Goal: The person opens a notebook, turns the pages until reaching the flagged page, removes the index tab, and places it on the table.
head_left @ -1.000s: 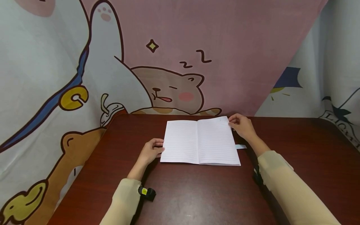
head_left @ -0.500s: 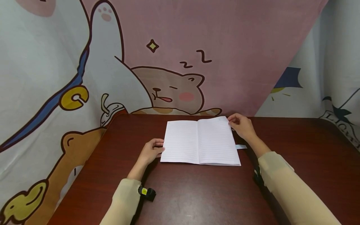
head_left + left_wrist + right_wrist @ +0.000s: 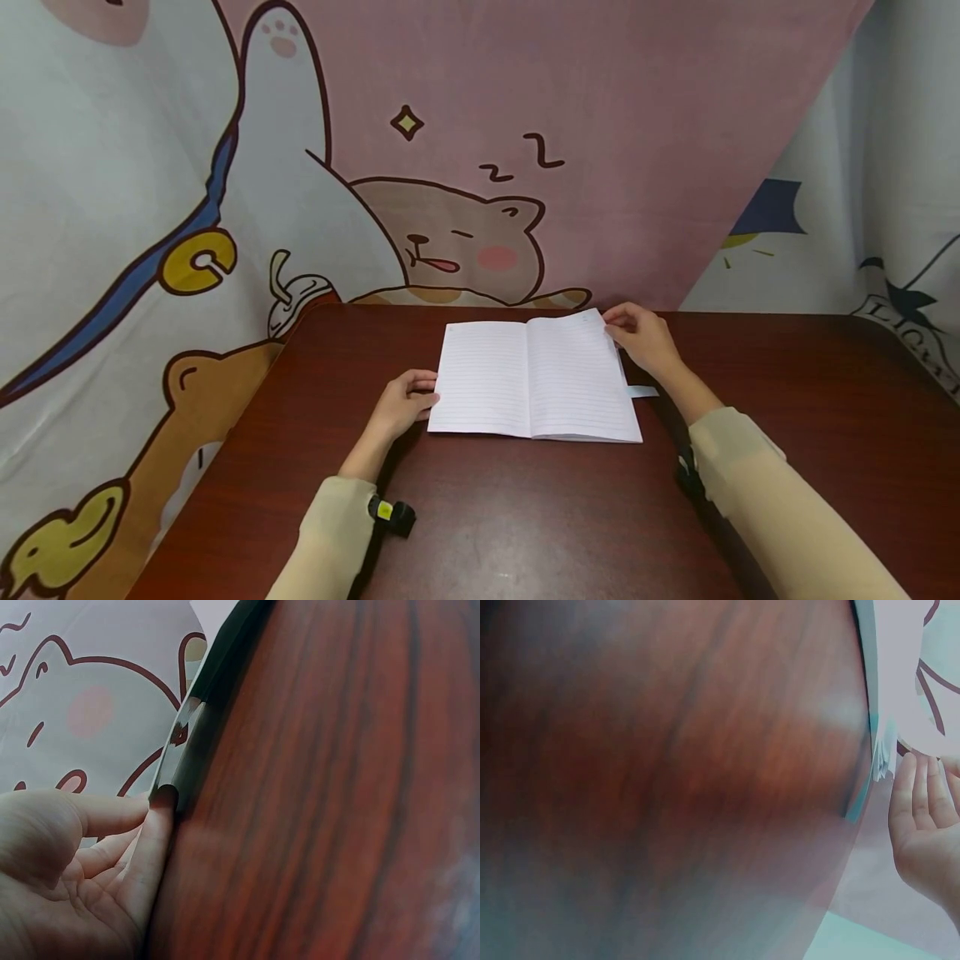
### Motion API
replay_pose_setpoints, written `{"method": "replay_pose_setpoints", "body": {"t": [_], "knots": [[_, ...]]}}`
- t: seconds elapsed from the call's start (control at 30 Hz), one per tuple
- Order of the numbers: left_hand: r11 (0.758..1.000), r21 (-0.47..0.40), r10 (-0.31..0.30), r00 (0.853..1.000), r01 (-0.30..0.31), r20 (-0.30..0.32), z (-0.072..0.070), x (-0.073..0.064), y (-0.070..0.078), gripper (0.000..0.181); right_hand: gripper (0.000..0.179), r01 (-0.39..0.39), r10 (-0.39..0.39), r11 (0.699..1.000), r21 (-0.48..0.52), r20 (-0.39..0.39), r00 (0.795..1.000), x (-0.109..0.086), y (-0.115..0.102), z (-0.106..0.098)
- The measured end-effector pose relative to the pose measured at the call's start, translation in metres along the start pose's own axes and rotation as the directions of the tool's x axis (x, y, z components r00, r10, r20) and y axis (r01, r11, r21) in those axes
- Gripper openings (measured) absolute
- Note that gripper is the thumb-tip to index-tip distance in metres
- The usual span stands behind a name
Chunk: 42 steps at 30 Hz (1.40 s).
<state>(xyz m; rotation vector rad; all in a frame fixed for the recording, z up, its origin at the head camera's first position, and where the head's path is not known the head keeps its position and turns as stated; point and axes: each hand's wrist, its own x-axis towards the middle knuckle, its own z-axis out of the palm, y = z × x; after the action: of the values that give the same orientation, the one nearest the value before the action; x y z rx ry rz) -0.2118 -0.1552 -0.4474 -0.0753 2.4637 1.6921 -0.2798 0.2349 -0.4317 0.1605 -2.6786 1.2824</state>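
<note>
An open notebook with blank lined pages lies on the table near its back edge. My left hand holds its left edge; in the left wrist view, the thumb of that left hand lies over the notebook's edge with fingers beneath. At the upper right corner, my right hand pinches the right-hand page, which is bent slightly up there. From the right wrist view, the right hand's fingers stand behind the raised page, its thumb mostly out of frame.
A pale tab sticks out from the notebook's right side. The dark reddish-brown table meets a cartoon-printed cloth at the back and left. A black strap device sits on the left wrist.
The right hand has shifted slightly left, and the page's upper right corner has moved left with it. The left hand and the notebook have stayed in place.
</note>
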Motion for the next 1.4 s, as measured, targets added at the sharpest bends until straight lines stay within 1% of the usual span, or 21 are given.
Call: {"method": "replay_pose_setpoints", "body": {"t": [0.43,0.57,0.83,1.13,1.4], "knots": [[1.0,-0.011,0.001,1.0,-0.001,-0.002,0.0003,0.0018,-0.0018,0.035,0.018,0.047,-0.047,0.999,-0.002,0.005,0.999,-0.0009,-0.0015,0.0029],[1.0,-0.01,-0.003,1.0,0.003,-0.001,0.0003,0.0012,-0.0009,0.035,0.02,0.052,-0.052,0.999,-0.001,0.025,0.998,-0.0023,-0.0032,0.0033],[1.0,-0.009,0.004,1.0,-0.004,0.004,-0.0003,-0.0003,-0.0002,0.037,0.025,0.043,-0.047,0.999,0.032,0.112,0.993,-0.0042,-0.0061,0.004],[1.0,0.002,-0.01,1.0,0.01,-0.005,0.0001,0.0007,-0.0006,0.036,0.028,0.046,-0.053,0.998,0.047,0.161,0.985,-0.0027,-0.0047,0.0053],[1.0,0.003,-0.003,1.0,0.003,-0.006,0.0007,0.0011,-0.001,0.036,0.031,0.053,-0.06,0.997,0.047,0.173,0.983,-0.0033,-0.0053,0.0054]]}}
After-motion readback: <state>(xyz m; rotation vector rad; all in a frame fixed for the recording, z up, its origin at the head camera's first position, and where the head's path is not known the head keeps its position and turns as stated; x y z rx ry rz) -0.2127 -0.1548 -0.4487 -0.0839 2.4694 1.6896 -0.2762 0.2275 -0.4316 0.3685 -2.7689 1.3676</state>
